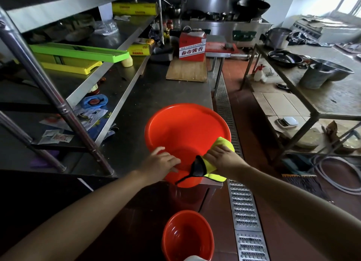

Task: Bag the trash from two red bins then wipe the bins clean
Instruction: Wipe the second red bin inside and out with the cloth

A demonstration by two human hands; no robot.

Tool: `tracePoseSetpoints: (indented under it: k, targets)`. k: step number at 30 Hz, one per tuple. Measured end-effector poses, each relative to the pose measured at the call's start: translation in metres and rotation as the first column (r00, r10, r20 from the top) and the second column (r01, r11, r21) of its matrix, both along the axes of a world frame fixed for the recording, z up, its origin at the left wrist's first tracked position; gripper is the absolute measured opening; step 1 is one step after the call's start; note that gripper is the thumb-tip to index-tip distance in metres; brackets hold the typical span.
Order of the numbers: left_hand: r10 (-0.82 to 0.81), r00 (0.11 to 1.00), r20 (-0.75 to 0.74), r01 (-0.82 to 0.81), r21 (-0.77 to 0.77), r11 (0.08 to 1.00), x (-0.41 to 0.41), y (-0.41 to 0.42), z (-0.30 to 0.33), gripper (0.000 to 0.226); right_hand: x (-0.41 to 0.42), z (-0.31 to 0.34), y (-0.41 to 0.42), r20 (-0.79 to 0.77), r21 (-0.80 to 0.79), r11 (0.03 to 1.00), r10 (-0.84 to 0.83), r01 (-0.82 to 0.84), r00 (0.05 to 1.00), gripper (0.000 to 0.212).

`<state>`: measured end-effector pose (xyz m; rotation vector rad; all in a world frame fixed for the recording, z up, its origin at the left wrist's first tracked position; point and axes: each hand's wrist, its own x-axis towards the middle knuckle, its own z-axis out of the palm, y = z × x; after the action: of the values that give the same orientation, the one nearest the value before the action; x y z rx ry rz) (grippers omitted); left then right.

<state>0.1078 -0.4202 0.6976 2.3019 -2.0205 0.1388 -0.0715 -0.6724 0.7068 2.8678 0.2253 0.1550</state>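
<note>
Two red bins (181, 128) (187, 235), a yellow cloth (224, 143) edged black, and a green tray (78, 51).

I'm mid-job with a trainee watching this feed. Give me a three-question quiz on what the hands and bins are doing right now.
1. True or false: the right hand presses a yellow cloth on the rim of the large red basin.
2. What does the left hand do? A) lifts the wooden board B) rests on the basin's near rim C) holds a bag
3. Fill in: the smaller red bin stands on the ____, below the steel counter.

Key: 1 true; 2 B; 3 floor
</note>
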Motion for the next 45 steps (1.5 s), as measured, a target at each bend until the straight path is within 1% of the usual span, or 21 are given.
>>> tracePoseSetpoints:
  k: [2, 4, 6, 8, 11, 13, 14, 16, 17, 20, 22, 24, 26, 28, 30, 33, 37, 39, 41, 42, 45]
  targets:
    - [0.045, 0.998, 0.033, -0.045, 0.003, 0.999, 0.021, 0.009, 0.005, 0.034, 0.0, 0.007, -0.014, -0.007, -0.006, 1.0, -0.017, 0.016, 1.0, 0.059]
    - [0.118, 0.991, 0.068, -0.122, 0.051, 0.991, 0.038, 0.013, 0.011, 0.038, 0.005, 0.01, -0.015, -0.097, 0.008, 0.998, -0.061, 0.062, 0.993, 0.055]
    - [0.108, 0.988, 0.109, -0.12, 0.114, 0.986, 0.041, 0.007, 0.015, 0.043, 0.011, 0.009, -0.007, -0.131, -0.025, 0.994, -0.105, 0.103, 0.986, 0.05]
    - [0.037, 0.994, 0.099, -0.049, 0.122, 0.991, 0.026, -0.003, 0.013, 0.048, 0.015, 0.006, 0.005, -0.072, -0.091, 0.991, -0.102, 0.096, 0.992, 0.042]
    - [0.014, 1.0, -0.001, -0.014, 0.096, 0.995, -0.002, -0.017, 0.003, 0.044, 0.021, 0.0, 0.025, 0.004, -0.053, 0.994, -0.091, 0.091, 0.996, 0.034]
    - [0.008, 1.0, -0.024, -0.008, 0.029, 1.0, -0.004, -0.017, -0.002, 0.038, 0.017, -0.006, 0.024, 0.047, -0.013, 0.999, -0.047, 0.048, 0.998, 0.038]
    - [-0.006, 1.0, -0.019, 0.006, -0.005, 1.0, 0.001, -0.013, -0.002, 0.036, 0.013, -0.006, 0.017, 0.066, -0.007, 1.0, -0.018, 0.019, 0.998, 0.045]
    - [-0.017, 1.0, 0.004, 0.018, -0.042, 0.999, 0.02, 0.0, -0.002, 0.033, 0.003, -0.005, -0.003, 0.086, 0.014, 1.0, 0.015, -0.016, 0.996, 0.057]
    - [-0.004, 1.0, 0.023, 0.005, -0.041, 0.999, 0.031, 0.006, 0.0, 0.032, 0.001, -0.004, -0.011, 0.083, 0.021, 1.0, 0.019, -0.021, 0.996, 0.058]
    - [0.089, 0.992, 0.087, -0.093, 0.042, 0.995, 0.056, 0.013, 0.008, 0.035, 0.005, -0.003, -0.017, 0.025, 0.012, 1.0, 0.008, -0.008, 1.0, 0.058]
    - [0.076, 0.991, 0.113, -0.091, 0.127, 0.988, 0.052, 0.008, 0.012, 0.041, 0.01, -0.002, -0.011, 0.023, -0.022, 0.999, 0.041, -0.04, 0.999, 0.068]
    - [0.035, 0.996, 0.081, -0.047, 0.146, 0.988, 0.033, 0.001, 0.006, 0.05, 0.01, -0.006, -0.004, 0.046, -0.057, 0.997, 0.063, -0.06, 0.997, 0.073]
    - [0.029, 1.0, 0.004, -0.029, 0.11, 0.994, 0.008, -0.009, -0.001, 0.049, 0.011, -0.01, 0.004, 0.103, -0.062, 0.995, 0.089, -0.083, 0.991, 0.073]
    - [0.018, 0.998, -0.055, -0.016, 0.033, 0.999, -0.01, -0.018, -0.006, 0.041, 0.012, -0.011, 0.01, 0.134, -0.02, 0.995, 0.099, -0.097, 0.986, 0.069]
    - [-0.011, 0.999, -0.052, 0.011, -0.001, 1.0, -0.01, -0.019, -0.007, 0.036, 0.008, -0.011, 0.009, 0.164, 0.009, 0.993, 0.118, -0.121, 0.979, 0.067]
    - [-0.06, 0.998, 0.026, 0.06, -0.017, 0.998, 0.019, 0.0, -0.005, 0.032, -0.002, -0.008, -0.007, 0.211, 0.02, 0.988, 0.145, -0.152, 0.967, 0.059]
    - [0.082, 0.991, 0.103, -0.093, 0.105, 0.99, 0.069, 0.015, 0.011, 0.038, 0.004, -0.003, -0.012, 0.158, 0.058, 0.995, 0.077, -0.087, 0.985, 0.058]
    - [0.053, 0.989, 0.139, -0.078, 0.182, 0.98, 0.064, 0.006, 0.019, 0.042, 0.01, -0.002, -0.007, 0.106, 0.075, 0.996, 0.032, -0.04, 0.994, 0.061]
    - [-0.027, 0.987, 0.157, 0.0, 0.171, 0.985, 0.037, -0.006, 0.015, 0.047, 0.013, -0.003, 0.002, 0.081, 0.089, 0.996, -0.002, -0.005, 0.997, 0.062]
    - [-0.038, 0.991, 0.13, 0.02, 0.137, 0.99, 0.021, -0.012, 0.01, 0.046, 0.014, -0.003, 0.006, 0.077, 0.095, 0.995, -0.015, 0.008, 0.997, 0.062]
    - [0.047, 0.997, -0.065, -0.045, 0.022, 0.999, -0.008, -0.026, 0.001, 0.036, 0.017, -0.001, 0.013, 0.089, 0.114, 0.993, 0.005, -0.016, 0.996, 0.062]
